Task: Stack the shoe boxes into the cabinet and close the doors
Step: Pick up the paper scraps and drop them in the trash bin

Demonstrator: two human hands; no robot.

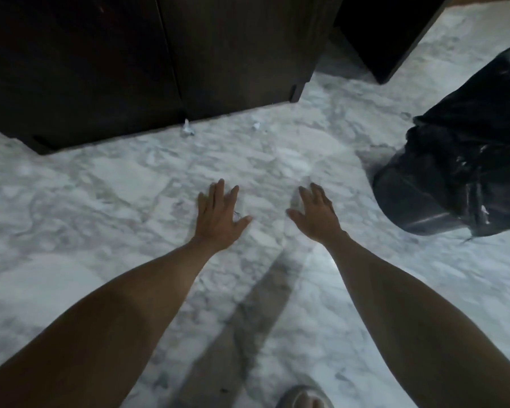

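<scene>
A dark wooden cabinet (pixel 106 63) fills the upper left of the head view, and both of its doors look shut, with a thin seam between them. No shoe box is in sight. My left hand (pixel 218 214) hovers over the marble floor in front of the cabinet, fingers spread and empty. My right hand (pixel 315 214) is beside it, also spread and holding nothing. Both arms are stretched forward, well short of the cabinet.
A stuffed black plastic bag (pixel 465 148) sits on the floor at the right. Two small white scraps (pixel 186 128) lie at the cabinet's foot. Another dark piece of furniture (pixel 389 33) stands at the upper right. A sandalled foot (pixel 305 399) shows at the bottom edge.
</scene>
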